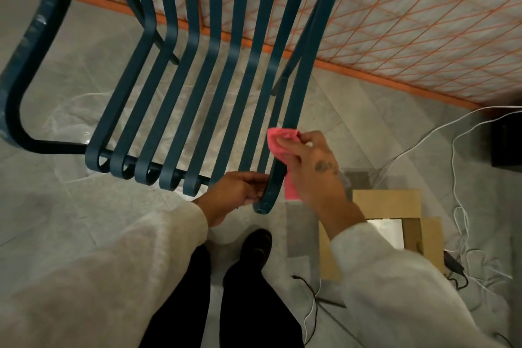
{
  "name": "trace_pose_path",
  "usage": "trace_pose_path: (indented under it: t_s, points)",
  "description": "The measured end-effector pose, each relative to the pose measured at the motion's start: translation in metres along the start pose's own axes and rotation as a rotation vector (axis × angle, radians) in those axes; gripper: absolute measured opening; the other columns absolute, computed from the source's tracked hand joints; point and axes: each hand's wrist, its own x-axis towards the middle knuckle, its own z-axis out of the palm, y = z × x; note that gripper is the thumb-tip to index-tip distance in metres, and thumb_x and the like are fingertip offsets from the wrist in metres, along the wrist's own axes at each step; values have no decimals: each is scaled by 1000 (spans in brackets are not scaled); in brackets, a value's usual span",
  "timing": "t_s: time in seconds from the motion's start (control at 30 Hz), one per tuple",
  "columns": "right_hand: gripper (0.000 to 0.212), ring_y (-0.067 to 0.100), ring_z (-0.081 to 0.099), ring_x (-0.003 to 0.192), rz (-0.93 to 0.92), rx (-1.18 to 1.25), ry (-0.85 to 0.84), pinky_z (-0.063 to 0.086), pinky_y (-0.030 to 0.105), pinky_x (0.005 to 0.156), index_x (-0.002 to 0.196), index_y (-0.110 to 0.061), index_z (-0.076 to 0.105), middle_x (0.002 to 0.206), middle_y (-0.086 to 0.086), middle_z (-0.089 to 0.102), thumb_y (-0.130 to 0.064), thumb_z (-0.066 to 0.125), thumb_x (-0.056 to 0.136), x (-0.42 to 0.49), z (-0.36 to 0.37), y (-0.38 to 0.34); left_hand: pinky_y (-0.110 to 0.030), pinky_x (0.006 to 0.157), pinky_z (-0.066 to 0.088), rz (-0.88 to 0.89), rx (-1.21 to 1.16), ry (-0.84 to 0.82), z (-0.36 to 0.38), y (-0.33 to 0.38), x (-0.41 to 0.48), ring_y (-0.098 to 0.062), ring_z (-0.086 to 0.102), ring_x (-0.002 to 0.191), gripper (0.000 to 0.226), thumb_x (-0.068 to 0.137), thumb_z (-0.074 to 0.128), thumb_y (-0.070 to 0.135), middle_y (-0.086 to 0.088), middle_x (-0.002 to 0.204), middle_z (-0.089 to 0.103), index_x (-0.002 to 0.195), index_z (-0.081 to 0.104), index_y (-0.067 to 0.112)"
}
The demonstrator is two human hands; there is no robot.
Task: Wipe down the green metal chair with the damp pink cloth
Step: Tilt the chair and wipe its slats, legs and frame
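Observation:
The green metal chair (197,87) fills the upper middle of the view, seen from above, with several curved slats ending in curls at its front edge. My right hand (313,167) presses the pink cloth (278,143) against the rightmost slat near its front end. A strip of the cloth hangs down beside that slat. My left hand (240,189) grips the front edge of the chair at the slats just left of the cloth, fingers curled around the metal.
An orange wire-grid panel (395,22) runs across the top right behind the chair. A cardboard box (387,206) lies on the grey tiled floor at the right, with white cables (457,178) and a black cable beside it. My black shoe (257,246) stands below the chair.

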Motion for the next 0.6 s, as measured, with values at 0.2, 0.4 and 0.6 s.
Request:
trace_pose_path:
  t_s: [0.2,0.4,0.6]
  points:
    - [24,-16,51,93,-118,97,110,40,2,74,115,-25,63,104,-20,52,-35,55,95,-24,14,0,-34,101,49,3,-24,-10,-1,-6,1,-15,66,110,45,87,46,-9,-1,112,73,121,65,15]
    - [30,5,56,99,-86,-99,17,40,1,81,121,-19,63,109,-14,48,-26,63,92,-18,13,7,-32,98,51,20,-24,-5,0,-6,0,-15,66,109,43,88,45,-9,0,111,73,110,67,21]
    - [28,26,56,105,-126,-72,149,52,30,89,114,-35,62,121,4,53,-15,58,94,-5,12,-2,-31,98,50,15,-59,12,3,-6,-1,-12,66,107,42,91,43,-10,3,109,71,110,64,21]
